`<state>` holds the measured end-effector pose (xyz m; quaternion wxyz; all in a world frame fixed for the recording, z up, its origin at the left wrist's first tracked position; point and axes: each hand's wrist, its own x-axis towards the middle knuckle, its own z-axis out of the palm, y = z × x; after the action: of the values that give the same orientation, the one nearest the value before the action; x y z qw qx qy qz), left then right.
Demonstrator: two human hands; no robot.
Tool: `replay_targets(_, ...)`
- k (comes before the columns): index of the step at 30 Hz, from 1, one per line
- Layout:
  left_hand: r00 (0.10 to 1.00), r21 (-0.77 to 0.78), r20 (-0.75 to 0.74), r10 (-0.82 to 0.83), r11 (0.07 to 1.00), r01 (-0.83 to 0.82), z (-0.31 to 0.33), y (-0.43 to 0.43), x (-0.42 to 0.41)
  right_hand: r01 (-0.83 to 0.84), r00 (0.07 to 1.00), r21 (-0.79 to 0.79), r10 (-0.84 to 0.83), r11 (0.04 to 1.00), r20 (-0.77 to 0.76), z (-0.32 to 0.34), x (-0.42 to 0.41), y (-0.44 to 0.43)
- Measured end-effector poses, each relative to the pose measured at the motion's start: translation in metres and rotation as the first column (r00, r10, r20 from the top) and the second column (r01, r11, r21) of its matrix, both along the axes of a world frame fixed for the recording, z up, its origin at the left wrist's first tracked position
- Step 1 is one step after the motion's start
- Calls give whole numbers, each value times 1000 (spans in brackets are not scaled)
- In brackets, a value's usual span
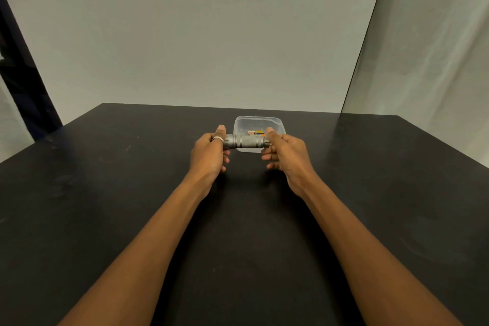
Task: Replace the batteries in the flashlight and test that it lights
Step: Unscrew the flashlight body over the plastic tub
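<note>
- Flashlight (244, 141) is held level above the counter (105, 193), just in front of a clear tub (239, 124) holding batteries (256, 133).
- Left hand (210, 152) clasps the head end; keep it fixed.
- Right hand (284, 151) pinches the tail end; twisting there alone should loosen the cap squarely.

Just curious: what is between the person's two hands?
In the head view, a grey metal flashlight spans from left hand to right hand, before a clear plastic tub.

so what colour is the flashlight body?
Grey metal flashlight, seen in the head view.
</note>
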<state>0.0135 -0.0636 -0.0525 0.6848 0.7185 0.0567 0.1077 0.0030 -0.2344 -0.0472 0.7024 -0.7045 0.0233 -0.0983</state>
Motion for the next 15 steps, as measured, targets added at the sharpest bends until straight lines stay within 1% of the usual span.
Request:
replay_targets(2,1000,-2,1,3,1000,-3,0,0,0,-4,1000,-6,4,1000,-6,0,1,0)
replay_targets(6,1000,1,-9,6,1000,-6,0,0,0,-90,995,59,87,994,56,0,-1,-5)
replay_targets(8,1000,-1,-8,4,1000,-4,0,0,0,-111,993,71,107,991,58,-1,0,-7)
replay_targets(10,1000,-6,-8,4,1000,-4,0,0,0,-92,996,73,90,993,18,0,-1,-5)
replay_targets(12,1000,-5,-6,8,1000,-8,0,0,-1,-46,999,20,46,999,-11,1,-1,-2)
replay_targets(13,1000,-4,-4,8,1000,-8,0,0,-1,-33,999,-14,33,999,-9,1,-1,-1)
replay_targets(15,1000,-3,-4,7,1000,-7,0,0,-1,-23,1000,-26,23,999,5,0,-1,-1)
